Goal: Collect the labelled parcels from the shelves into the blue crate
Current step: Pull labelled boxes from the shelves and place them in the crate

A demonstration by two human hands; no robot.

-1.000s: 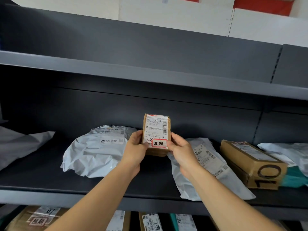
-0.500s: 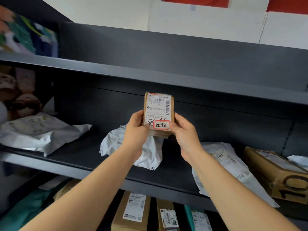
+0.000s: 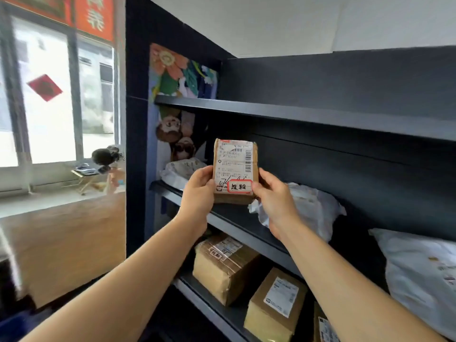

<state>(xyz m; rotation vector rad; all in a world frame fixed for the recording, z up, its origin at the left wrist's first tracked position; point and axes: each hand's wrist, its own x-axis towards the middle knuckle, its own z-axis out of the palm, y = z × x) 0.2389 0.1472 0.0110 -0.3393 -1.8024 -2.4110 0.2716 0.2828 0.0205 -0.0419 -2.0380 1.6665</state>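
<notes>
A small brown cardboard parcel with a white shipping label and a red-bordered sticker is held upright in front of the dark shelf unit. My left hand grips its left edge and my right hand grips its right edge. The parcel is off the shelf, in the air at the shelf's front. A dark blue shape shows at the bottom left corner; I cannot tell whether it is the blue crate.
White poly-bag parcels lie on the middle shelf. Brown boxes stand on the shelf below. A wooden counter and a window are to the left.
The view has swung left, away from the shelf front, bringing the window and counter into sight. Both hands have carried the parcel along, out from the shelf.
</notes>
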